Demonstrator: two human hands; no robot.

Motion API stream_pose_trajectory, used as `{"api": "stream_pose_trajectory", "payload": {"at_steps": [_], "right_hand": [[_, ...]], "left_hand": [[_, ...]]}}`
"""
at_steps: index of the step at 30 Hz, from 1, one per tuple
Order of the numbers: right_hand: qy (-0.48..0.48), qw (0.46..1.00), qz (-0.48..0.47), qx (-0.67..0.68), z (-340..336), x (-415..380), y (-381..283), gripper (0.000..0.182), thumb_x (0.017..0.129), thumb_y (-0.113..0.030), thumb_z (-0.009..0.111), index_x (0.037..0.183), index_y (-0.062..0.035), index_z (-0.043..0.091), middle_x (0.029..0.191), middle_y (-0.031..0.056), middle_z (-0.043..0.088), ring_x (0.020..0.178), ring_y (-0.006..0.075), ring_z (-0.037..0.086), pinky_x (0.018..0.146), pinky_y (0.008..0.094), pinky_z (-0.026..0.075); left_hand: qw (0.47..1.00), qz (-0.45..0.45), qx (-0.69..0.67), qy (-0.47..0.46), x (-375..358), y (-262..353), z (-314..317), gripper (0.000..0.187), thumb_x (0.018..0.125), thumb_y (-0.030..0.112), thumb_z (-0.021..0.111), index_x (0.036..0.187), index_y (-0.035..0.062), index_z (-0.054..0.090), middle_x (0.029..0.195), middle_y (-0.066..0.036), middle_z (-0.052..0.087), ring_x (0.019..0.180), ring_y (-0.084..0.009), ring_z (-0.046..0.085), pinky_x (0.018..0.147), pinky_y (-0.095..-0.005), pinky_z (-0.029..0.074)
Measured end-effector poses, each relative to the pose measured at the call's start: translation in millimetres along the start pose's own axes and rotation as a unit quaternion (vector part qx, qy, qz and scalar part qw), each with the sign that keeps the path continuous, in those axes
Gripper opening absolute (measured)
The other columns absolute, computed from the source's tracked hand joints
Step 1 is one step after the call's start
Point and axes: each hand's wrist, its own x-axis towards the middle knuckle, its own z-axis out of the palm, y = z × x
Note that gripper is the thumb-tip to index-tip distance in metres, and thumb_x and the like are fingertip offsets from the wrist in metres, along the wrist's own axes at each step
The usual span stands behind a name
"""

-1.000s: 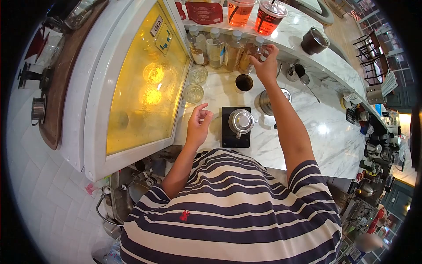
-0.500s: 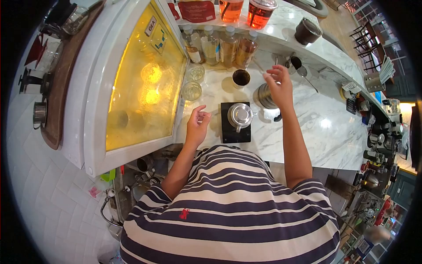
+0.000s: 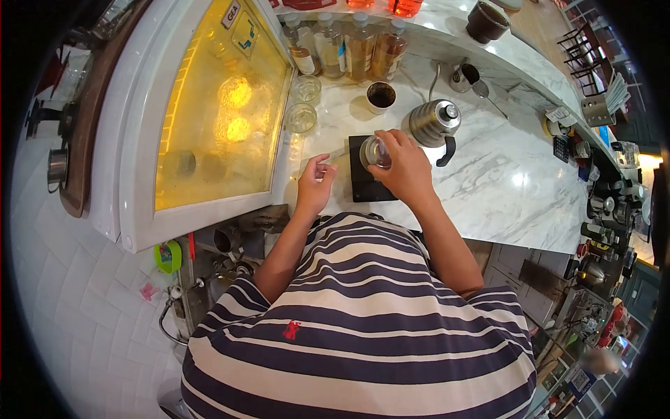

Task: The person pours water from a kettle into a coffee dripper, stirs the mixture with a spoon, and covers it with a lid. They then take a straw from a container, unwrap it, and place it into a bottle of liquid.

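My right hand (image 3: 405,167) is closed around the metal filter cup (image 3: 372,152), which sits over a black scale (image 3: 363,183) and is partly hidden by the fingers. My left hand (image 3: 315,185) hovers left of the scale with loosely curled fingers apart and nothing in it. Behind the scale stands a paper cup (image 3: 381,96) with dark contents. To the right of it is a steel gooseneck kettle (image 3: 434,123) with a black handle.
Several bottles (image 3: 359,49) line the back of the marble counter (image 3: 495,188). Two clear glasses (image 3: 301,117) stand by the yellow-lit fridge (image 3: 223,119). A metal pitcher (image 3: 463,77) and a long spoon (image 3: 488,96) lie back right. A dark cup (image 3: 486,22) tops the ledge.
My right hand has moved from above the kettle down and left onto the filter cup. The kettle is now uncovered. The view has shifted slightly.
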Motion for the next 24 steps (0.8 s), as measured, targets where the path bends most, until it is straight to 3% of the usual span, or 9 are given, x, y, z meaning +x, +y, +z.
{"api": "stream_pose_trajectory", "payload": {"at_steps": [6, 7, 10, 11, 15, 18, 21, 24], "right_hand": [[-0.011, 0.994, 0.039, 0.103, -2, -4, 1, 0.064, 0.076, -0.018, 0.085, 0.134, -0.0075, 0.062, 0.125, 0.0118, 0.065, 0.112, 0.0299, 0.066, 0.092, 0.0408, 0.053], [-0.015, 0.991, 0.052, 0.12, -1, -5, 5, 0.069, 0.076, -0.021, 0.084, 0.139, -0.0111, 0.058, 0.129, 0.0149, 0.064, 0.112, 0.0355, 0.066, 0.094, 0.0446, 0.054], [0.023, 0.983, 0.076, 0.168, -16, -9, 8, 0.07, 0.077, -0.021, 0.085, 0.14, -0.0097, 0.057, 0.13, 0.0156, 0.063, 0.111, 0.035, 0.067, 0.094, 0.0425, 0.054], [0.086, 0.984, 0.035, 0.149, -15, -11, 18, 0.067, 0.079, -0.024, 0.086, 0.139, -0.0079, 0.058, 0.127, 0.0163, 0.065, 0.108, 0.0336, 0.068, 0.093, 0.0402, 0.054], [0.13, 0.966, 0.113, 0.196, -12, -38, 54, 0.061, 0.08, -0.027, 0.088, 0.131, -0.0051, 0.062, 0.115, 0.0162, 0.069, 0.106, 0.0312, 0.068, 0.092, 0.0392, 0.054], [0.054, 0.973, 0.169, 0.149, -6, -71, 91, 0.061, 0.079, -0.025, 0.088, 0.13, -0.0043, 0.062, 0.119, 0.0164, 0.068, 0.108, 0.0335, 0.068, 0.092, 0.0413, 0.054], [0.001, 0.983, 0.157, 0.093, 22, -106, 131, 0.06, 0.079, -0.022, 0.087, 0.13, -0.004, 0.061, 0.125, 0.0169, 0.066, 0.109, 0.0363, 0.067, 0.092, 0.0441, 0.054], [-0.053, 0.984, 0.157, 0.067, 47, -127, 149, 0.06, 0.076, -0.021, 0.086, 0.13, -0.0117, 0.063, 0.134, 0.0124, 0.063, 0.12, 0.0345, 0.063, 0.095, 0.045, 0.053]], "left_hand": [[0.999, -0.017, -0.019, 0.027, -15, -9, -7, 0.041, 0.097, 0.024, 0.074, 0.131, 0.0045, 0.063, 0.1, -0.007, 0.069, 0.091, -0.0155, 0.063, 0.084, -0.0313, 0.053], [0.999, -0.02, -0.024, 0.033, -18, -11, -8, 0.042, 0.097, 0.025, 0.074, 0.132, 0.0042, 0.063, 0.1, -0.007, 0.069, 0.091, -0.0157, 0.063, 0.084, -0.0314, 0.053], [0.999, -0.022, -0.018, 0.037, -25, -16, -8, 0.042, 0.097, 0.026, 0.073, 0.132, 0.004, 0.063, 0.101, -0.008, 0.069, 0.091, -0.0159, 0.063, 0.084, -0.0317, 0.053], [0.999, -0.02, -0.019, 0.042, -26, -18, -7, 0.042, 0.098, 0.026, 0.073, 0.132, 0.0039, 0.063, 0.101, -0.009, 0.069, 0.091, -0.0161, 0.063, 0.084, -0.0318, 0.053], [0.998, -0.022, -0.018, 0.057, -36, -22, 2, 0.042, 0.097, 0.027, 0.073, 0.131, 0.0037, 0.063, 0.102, -0.009, 0.069, 0.091, -0.0166, 0.064, 0.083, -0.0322, 0.053], [0.997, -0.026, 0.003, 0.07, -43, -26, 9, 0.044, 0.096, 0.027, 0.074, 0.131, 0.0039, 0.063, 0.1, -0.009, 0.069, 0.089, -0.0166, 0.064, 0.082, -0.0321, 0.053], [0.996, -0.031, 0.02, 0.082, -57, -31, 13, 0.045, 0.095, 0.029, 0.075, 0.131, 0.0043, 0.064, 0.099, -0.009, 0.07, 0.086, -0.0166, 0.064, 0.079, -0.032, 0.054], [0.995, -0.051, 0.034, 0.082, -67, -24, 14, 0.044, 0.097, 0.028, 0.074, 0.132, 0.0037, 0.062, 0.102, -0.008, 0.068, 0.089, -0.015, 0.063, 0.08, -0.0307, 0.052]]}}
